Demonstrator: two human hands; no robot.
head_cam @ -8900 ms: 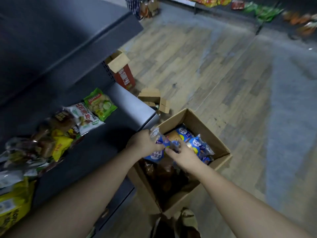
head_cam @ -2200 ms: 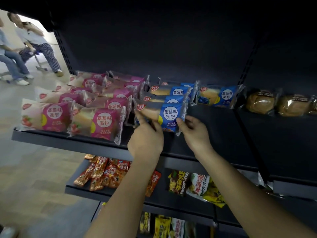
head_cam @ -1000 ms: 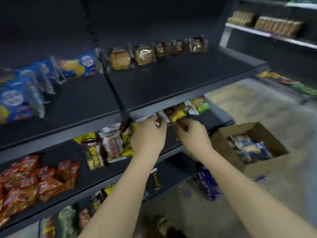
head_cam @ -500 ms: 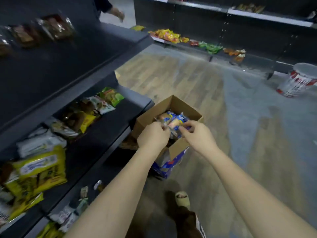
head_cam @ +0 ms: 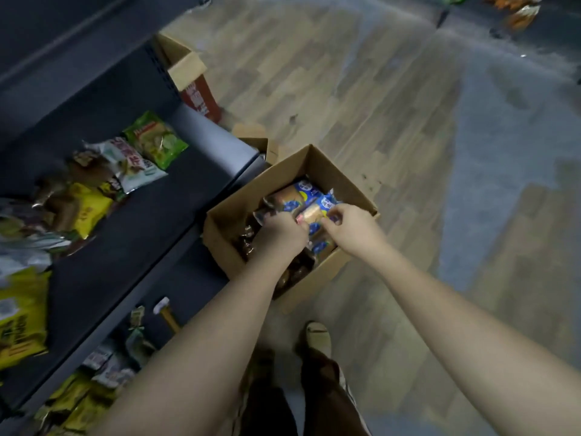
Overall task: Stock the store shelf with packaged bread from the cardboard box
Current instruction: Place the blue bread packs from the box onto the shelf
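Note:
An open cardboard box stands on the floor beside the dark shelf unit. Inside lie blue-wrapped bread packs on top and darker brown packs lower down. Both my hands are inside the box. My left hand has its fingers curled over one end of a blue bread pack. My right hand pinches the other end of the same pack. My fingers hide part of the pack.
The low shelf holds green, white and yellow snack bags at its left part. A red and brown carton and small cardboard pieces lie beyond the shelf end. My feet stand just before the box on the wooden floor.
My view has tilted further down and closer over the box. Both hands have sunk deeper into it and closed round a blue bread pack.

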